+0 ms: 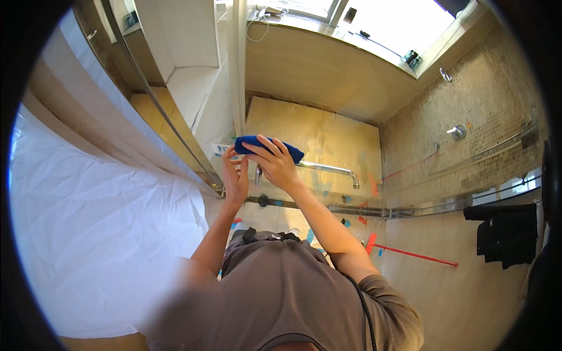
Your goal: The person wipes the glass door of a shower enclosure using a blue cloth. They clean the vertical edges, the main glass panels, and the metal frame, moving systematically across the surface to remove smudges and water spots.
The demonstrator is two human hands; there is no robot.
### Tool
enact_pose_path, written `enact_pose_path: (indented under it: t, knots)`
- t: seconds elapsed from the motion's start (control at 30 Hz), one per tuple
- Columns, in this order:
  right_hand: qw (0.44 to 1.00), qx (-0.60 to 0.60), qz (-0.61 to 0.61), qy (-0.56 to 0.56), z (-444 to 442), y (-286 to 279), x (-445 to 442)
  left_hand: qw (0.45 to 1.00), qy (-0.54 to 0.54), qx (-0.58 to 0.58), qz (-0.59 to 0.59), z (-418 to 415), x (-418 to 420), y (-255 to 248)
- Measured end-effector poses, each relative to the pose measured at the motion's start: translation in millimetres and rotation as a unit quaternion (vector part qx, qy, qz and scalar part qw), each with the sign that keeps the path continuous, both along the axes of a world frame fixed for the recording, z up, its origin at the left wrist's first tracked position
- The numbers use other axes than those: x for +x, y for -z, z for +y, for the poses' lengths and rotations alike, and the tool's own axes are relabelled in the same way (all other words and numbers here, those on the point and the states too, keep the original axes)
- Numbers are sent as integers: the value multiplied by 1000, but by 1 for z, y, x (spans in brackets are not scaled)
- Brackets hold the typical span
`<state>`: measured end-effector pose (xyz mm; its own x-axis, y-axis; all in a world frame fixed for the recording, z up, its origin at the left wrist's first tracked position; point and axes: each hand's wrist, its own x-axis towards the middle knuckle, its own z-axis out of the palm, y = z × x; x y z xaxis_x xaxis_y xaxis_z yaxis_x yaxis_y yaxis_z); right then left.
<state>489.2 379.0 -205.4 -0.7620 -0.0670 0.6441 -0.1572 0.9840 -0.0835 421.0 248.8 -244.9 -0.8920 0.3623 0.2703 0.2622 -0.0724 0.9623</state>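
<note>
A folded blue cloth (293,152) is held up in front of me, over a chrome bar with a bent end (331,169). My right hand (275,166) lies across the cloth with its fingers wrapped over the top, gripping it. At the cloth's left end is my left hand (236,180), fingers bent upward and thumb apart from them. Its fingertips reach the cloth's edge; whether they pinch it is unclear. Behind the hands, a white card with printed writing (221,149) is partly covered.
A white sheet (105,228) drapes the left side. Below the hands runs a metal shower track (355,210). On the right are a red floor squeegee (415,255), hanging black clothing (507,232) and a chrome shower valve (457,131). A window sill (303,27) holds a cable and small objects.
</note>
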Motion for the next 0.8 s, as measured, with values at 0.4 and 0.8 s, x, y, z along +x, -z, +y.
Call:
enact_pose_path:
  t: [0.4, 0.8]
  knots:
    - [990, -110, 70, 57, -6, 8, 28, 989, -84, -84, 94, 2, -19, 0]
    - [858, -494, 141, 27, -17, 28, 21, 937, -139, -166, 275, 18, 5, -29]
